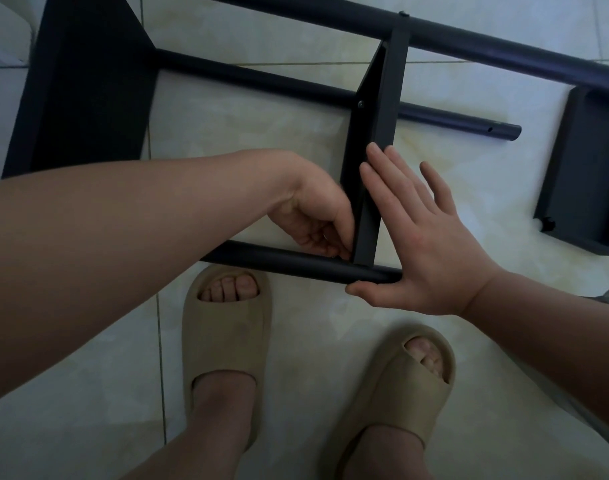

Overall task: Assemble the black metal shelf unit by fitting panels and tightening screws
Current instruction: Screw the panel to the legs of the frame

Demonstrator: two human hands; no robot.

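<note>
Footing: We stand in beige slippers point(227, 341) on the tiled floor point(88, 393), toes just short of the work.
Near tube: The near tube point(279, 259) lies across the floor directly ahead of the toes. The lower end of the shelf panel point(379, 133) meets it.
Right hand: The right hand point(421, 244) is spread flat, fingers straight, against the outer face of the shelf panel, with the thumb along the near tube. It braces and grips nothing.
Left hand: The left hand point(313, 216) is curled into the inner corner where the shelf panel meets the near tube, fingertips drawn together. We cannot tell whether they pinch a screw, because the corner hides it.
Shelf panel: It stands on edge and runs from the near tube away to the far tube point(469, 32). One screw head point(360, 104) shows where it crosses the middle tube point(261, 79), and a second screw head point(403, 13) shows at the far tube.
Step in hand: We judge this to be the fastening of the panel's near corner, since the two farther joints appear already screwed.
Next move: It calls for the panel hole and the tube hole to line up. The right hand must hold the panel square while the screw starts straight.
Far parts: An end panel point(81, 98) stands at the far left. A loose panel point(587, 161) lies apart at the far right, not yet fitted.
</note>
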